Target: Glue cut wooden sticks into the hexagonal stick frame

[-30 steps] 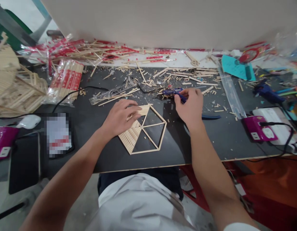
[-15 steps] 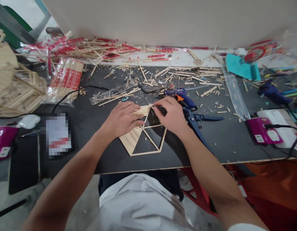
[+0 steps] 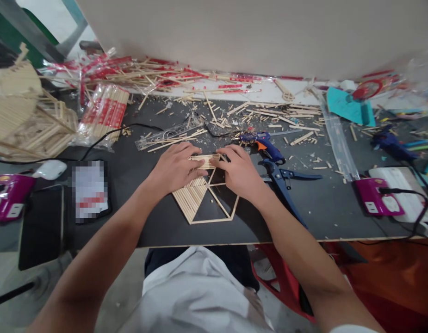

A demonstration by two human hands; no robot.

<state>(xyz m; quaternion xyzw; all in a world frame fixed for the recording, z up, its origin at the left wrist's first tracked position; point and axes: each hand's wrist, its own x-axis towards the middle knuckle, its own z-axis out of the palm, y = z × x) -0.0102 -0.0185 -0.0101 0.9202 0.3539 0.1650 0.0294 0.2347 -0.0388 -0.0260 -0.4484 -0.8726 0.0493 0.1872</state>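
Observation:
A hexagonal frame of thin wooden sticks (image 3: 211, 220) lies flat on the dark tabletop, with spokes meeting at its middle. Rows of sticks laid side by side fill its left section (image 3: 190, 201) and far section (image 3: 208, 162). My left hand (image 3: 181, 167) grips the frame's upper left, its somewhat spread fingers bent over the filled sections. At the far right corner, my right hand (image 3: 238, 172) has thumb and fingers closed on the frame. Its palm hides part of the right side. Whether a loose stick is in the fingers cannot be made out.
Beyond my right hand lie a blue glue gun (image 3: 260, 141) and blue-handled cutters (image 3: 281, 178). Stick offcuts (image 3: 286, 111) litter the back. Wrapped stick bundles (image 3: 104, 113) and a stick-built model (image 3: 36, 115) stand left. A phone (image 3: 42, 226) overlaps the near left edge.
My right thumb and fingers have shifted left and nearer, onto the far filled section's right end. My left hand stays on the frame. The whole view has shifted slightly.

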